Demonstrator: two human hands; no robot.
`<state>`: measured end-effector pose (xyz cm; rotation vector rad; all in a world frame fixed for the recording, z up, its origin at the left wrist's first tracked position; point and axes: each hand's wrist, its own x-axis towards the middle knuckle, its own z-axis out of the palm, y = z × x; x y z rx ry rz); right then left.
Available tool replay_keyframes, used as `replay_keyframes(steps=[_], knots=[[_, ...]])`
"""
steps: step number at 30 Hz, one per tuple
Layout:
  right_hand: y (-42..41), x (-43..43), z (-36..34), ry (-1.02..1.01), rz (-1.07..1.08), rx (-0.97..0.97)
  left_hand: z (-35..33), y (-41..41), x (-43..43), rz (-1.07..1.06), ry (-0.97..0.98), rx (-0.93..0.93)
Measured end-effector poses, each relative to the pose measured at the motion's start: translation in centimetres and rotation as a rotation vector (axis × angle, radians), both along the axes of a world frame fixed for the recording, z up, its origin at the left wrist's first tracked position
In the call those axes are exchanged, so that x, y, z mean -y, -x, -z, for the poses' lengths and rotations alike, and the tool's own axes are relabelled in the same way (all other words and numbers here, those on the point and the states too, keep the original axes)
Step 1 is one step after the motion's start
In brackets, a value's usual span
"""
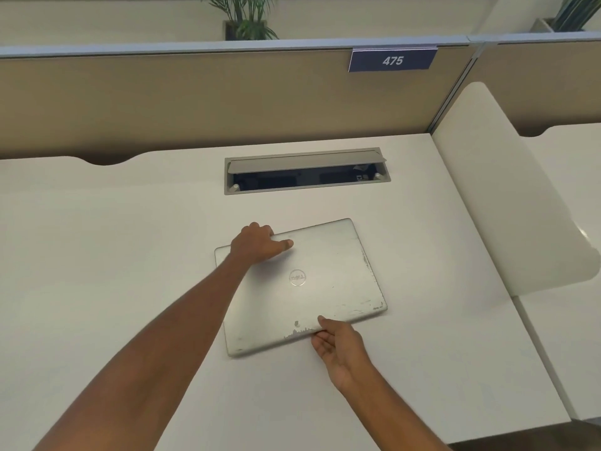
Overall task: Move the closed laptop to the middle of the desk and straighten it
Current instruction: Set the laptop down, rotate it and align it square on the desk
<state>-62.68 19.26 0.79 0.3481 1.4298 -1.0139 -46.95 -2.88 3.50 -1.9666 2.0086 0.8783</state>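
A tan partition (pixel 195 99) ran across the upper half of the frame, capped by a grey rail (pixel 227 47); a dark blue sign (pixel 393 60) reading 475 hung from the rail at upper right; behind it, at top centre, a potted plant (pixel 244 17) stood on a pale ledge, and a second plant (pixel 575 11) showed in the top right corner; a white divider (pixel 507 196) with rounded corners rose along the right side; a grey cable hatch (pixel 307 170) sat open in the centre, its flap tilted up; the light was soft and even.
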Motion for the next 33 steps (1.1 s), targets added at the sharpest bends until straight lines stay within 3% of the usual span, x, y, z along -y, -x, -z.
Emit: replay_keyframes(steps=[15,33], knots=[[5.8,3.9,0.9,0.128,-0.273,-0.382,1.0,-3.5,-5.7,-0.253,-0.027,-0.113],[7.1,9.5,1.8,0.144,-0.52,-0.564,0.9,-5.6,-11.2,-0.564,-0.05,-0.383]])
